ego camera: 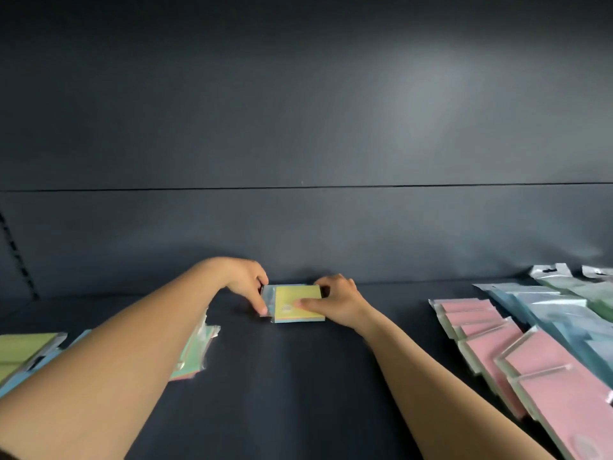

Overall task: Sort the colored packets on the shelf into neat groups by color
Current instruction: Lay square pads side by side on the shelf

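- Two bare forearms reach across a dark shelf (298, 376) toward its back wall.
- Left hand (247, 282) pinches the left edge of a yellow-topped packet (297, 298) lying flat at the back centre.
- Right hand (338, 300) clamps the same packet, thumb on top.
- Pink packets (517, 356) overlap in a row at right, blue packets (544, 308) just behind.
- Green packets (23, 350) lie at left.

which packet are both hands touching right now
The yellow-topped packet at the back middle of the shelf: left hand at its left edge, right hand on top. The pink row and other packets lie untouched at the sides.
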Demonstrator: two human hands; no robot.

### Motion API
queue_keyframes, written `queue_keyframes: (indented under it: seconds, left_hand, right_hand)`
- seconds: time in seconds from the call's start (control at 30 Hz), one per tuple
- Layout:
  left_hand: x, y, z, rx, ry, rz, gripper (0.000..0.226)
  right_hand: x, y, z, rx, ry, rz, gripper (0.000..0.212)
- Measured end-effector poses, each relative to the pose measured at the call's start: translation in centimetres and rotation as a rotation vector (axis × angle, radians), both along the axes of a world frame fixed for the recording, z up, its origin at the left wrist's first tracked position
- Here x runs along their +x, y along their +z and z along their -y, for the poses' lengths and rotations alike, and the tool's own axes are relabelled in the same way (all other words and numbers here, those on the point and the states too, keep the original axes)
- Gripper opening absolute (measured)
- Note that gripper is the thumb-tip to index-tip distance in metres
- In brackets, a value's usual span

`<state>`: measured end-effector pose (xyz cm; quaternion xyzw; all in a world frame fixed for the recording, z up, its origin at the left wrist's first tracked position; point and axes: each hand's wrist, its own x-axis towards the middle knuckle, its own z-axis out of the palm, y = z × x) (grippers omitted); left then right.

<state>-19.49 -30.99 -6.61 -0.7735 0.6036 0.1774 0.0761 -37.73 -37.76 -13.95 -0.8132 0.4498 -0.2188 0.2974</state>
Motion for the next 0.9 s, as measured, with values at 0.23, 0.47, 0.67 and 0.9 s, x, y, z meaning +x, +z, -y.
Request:
queue_keyframes:
  seconds: [0.23,0.47,0.67,0.9]
  left_hand:
    - [-1.1,0.1,1.1,0.066,-0.001,0.102,0.067]
    - [-2.2,-0.1,0.5,0.025,0.037,0.102,0.063]
    - [-2.7,-0.6,-0.4,0.007,0.055,0.105,0.064]
    - [-3.4,-1.7,-1.9,-0.064,0.108,-0.209,0.071]
  right_hand:
    - [-2.1,1.1,0.3,0.306,0.066,0.355,0.043]
    - [-4.2,1.2,1.2,0.586,0.049,0.864,0.02]
    - [-4.4,1.1,1.3,0.646,0.054,0.897,0.02]
    - [-4.5,1.1,1.9,0.722,0.009,1.044,0.024]
